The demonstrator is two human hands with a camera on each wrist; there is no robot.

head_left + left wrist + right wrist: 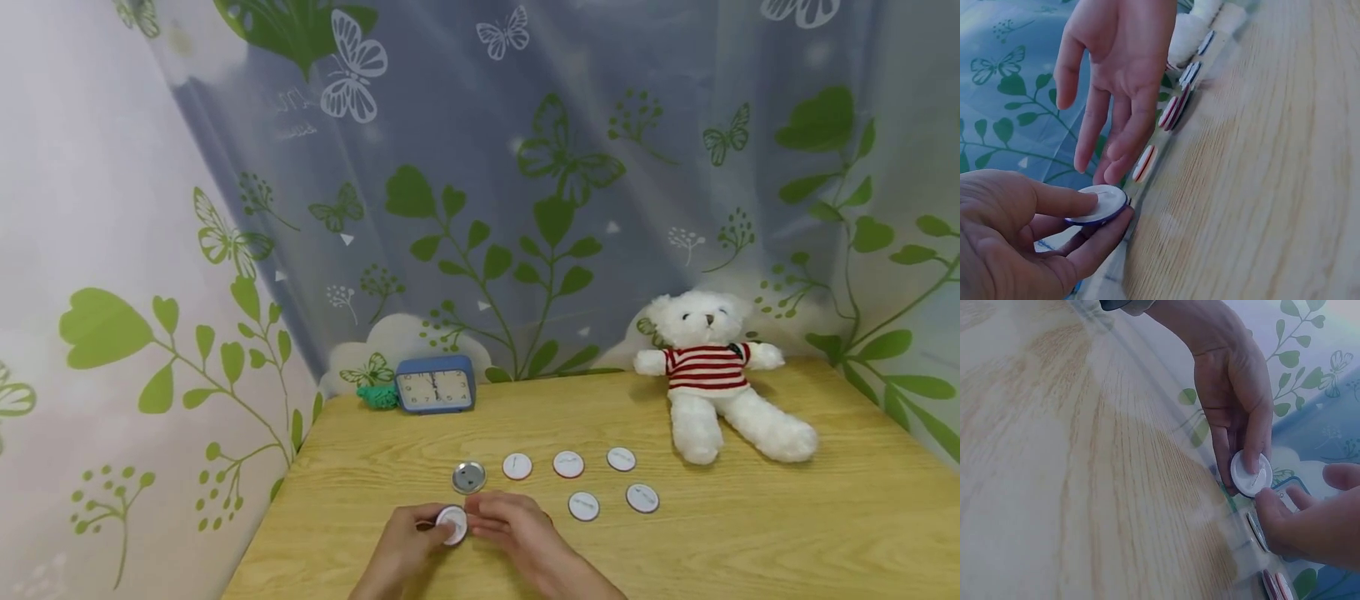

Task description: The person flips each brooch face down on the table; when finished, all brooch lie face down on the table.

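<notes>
My left hand [403,543] pinches a round pin-back badge [453,517], thumb on its white back and fingers beneath. A purple-blue rim shows along the badge's edge in the left wrist view. My right hand [521,533] is just to the right of it, fingers loosely extended and holding nothing. In the right wrist view its fingertips [1267,499] come right up to the badge's edge; I cannot tell whether they touch. Just beyond the hands lies a silver metal badge back [468,477]. A white-backed badge [517,467] lies to its right.
More white-backed badges lie face down to the right, among them a red-rimmed badge [568,464] and a nearer badge [583,506]. At the back of the wooden table [750,533] stand a blue clock [437,385], a green object [378,397] and a white teddy bear [707,367].
</notes>
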